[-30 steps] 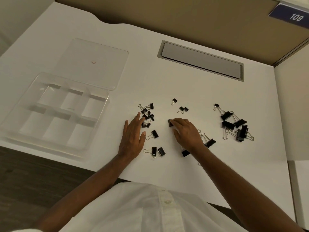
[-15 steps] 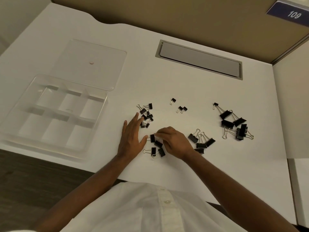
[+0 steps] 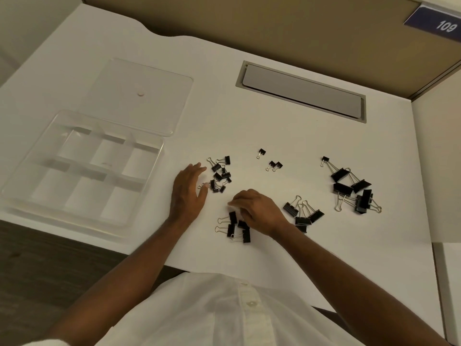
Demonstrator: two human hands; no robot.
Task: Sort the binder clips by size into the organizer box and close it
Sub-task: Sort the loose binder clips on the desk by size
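From my remote seat, I see the right hand [image 3: 259, 211] curled over the white desk [image 3: 274, 245], fingertips pinched together at its left edge just above a small cluster of medium black binder clips with silver wire handles [image 3: 235, 227]; whether a clip is actually held between those fingers I cannot tell. The left hand [image 3: 188, 192] lies flat and open, fingers spread, holding nothing, its fingertips touching the edge of a heap of small black binder clips [image 3: 220, 174].

Just right of the right wrist sits another group of medium black clips [image 3: 303, 213]. Farther right lies a pile of large black binder clips [image 3: 351, 189]. Three tiny black clips [image 3: 270, 161] rest apart, beyond the hands.

The only writing I can read is "109" in white on a dark blue plate [image 3: 436, 22] on the tan partition at the top right.

At the far left stands the clear plastic organizer box [image 3: 82, 168], divided into six compartments; I see no clips in any of them. Its clear flat lid [image 3: 139, 96] lies open on the desk behind it. A grey rectangular cable hatch [image 3: 301, 92] is set into the desk near the partition.
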